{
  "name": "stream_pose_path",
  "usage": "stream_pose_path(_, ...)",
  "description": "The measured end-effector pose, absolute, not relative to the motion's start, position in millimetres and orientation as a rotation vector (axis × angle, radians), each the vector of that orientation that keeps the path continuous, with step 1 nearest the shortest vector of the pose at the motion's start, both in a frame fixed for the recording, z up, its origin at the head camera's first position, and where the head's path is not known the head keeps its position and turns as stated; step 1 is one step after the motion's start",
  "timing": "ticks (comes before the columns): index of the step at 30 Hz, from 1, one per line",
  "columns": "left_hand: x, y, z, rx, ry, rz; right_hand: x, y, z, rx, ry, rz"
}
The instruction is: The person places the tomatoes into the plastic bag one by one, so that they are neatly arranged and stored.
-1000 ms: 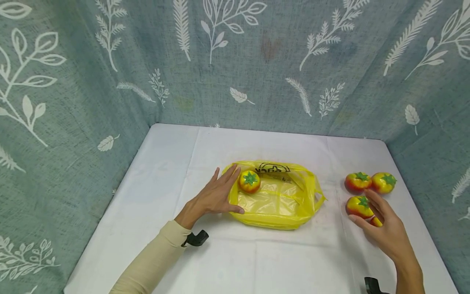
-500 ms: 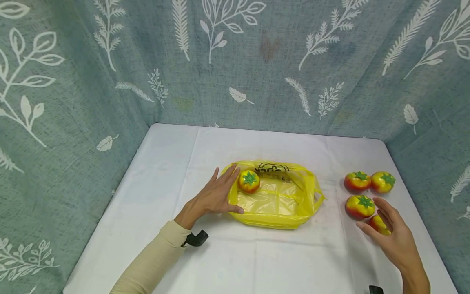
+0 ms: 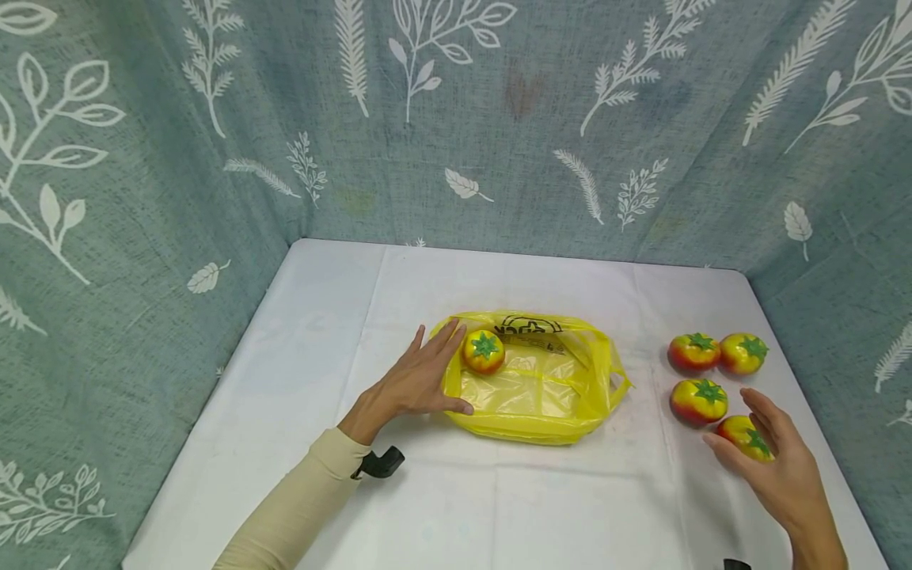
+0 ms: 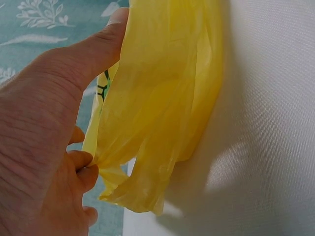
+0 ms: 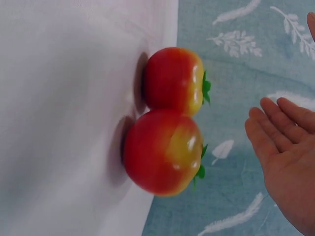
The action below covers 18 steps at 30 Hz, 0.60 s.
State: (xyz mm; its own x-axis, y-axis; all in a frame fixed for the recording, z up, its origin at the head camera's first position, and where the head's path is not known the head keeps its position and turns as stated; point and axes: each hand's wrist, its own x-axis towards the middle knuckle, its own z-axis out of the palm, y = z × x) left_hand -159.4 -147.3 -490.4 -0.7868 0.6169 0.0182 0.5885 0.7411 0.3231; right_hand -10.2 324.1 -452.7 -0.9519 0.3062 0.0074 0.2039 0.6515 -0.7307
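Observation:
An open yellow plastic bag (image 3: 541,396) lies mid-table in the head view, with one red-and-yellow tomato (image 3: 484,353) inside at its left end. My left hand (image 3: 420,376) is spread against the bag's left rim, fingers and thumb extended; the left wrist view shows the thumb (image 4: 93,54) along the yellow plastic. At the right, my right hand (image 3: 777,459) hovers with parted fingers around the nearest tomato (image 3: 741,435), which it partly covers. Three other tomatoes sit just beyond, one of them the closest neighbour (image 3: 698,402). Nothing is held in the right hand.
A white cloth (image 3: 456,507) covers the table. A green-grey curtain (image 3: 456,158) with white leaf prints surrounds it at the back and sides. Two far tomatoes (image 3: 693,353) (image 3: 743,353) stand near the table's right edge.
My right hand has drawn back toward the near right, away from the middle tomato to the nearest one, uncovering more of both. The left hand and the bag have stayed put.

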Motion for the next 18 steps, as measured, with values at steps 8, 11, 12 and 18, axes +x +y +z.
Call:
stream_pose_path(8,-159,-148,-491,0.984,2.841,0.478,-8,330,-454,-0.565,-2.735,1.197)
stream_pose_path(11,-159,-147,-491,0.984,2.841,0.478,-7,332,-455,-0.609,-2.733,1.201)
stream_pose_path(12,-159,-147,-491,0.984,2.841,0.476,-7,332,-455,-0.618,-2.730,1.206)
stream_pose_path(18,-159,-147,-490,0.985,2.841,0.478,-3,337,-459,-0.642,-2.710,1.219)
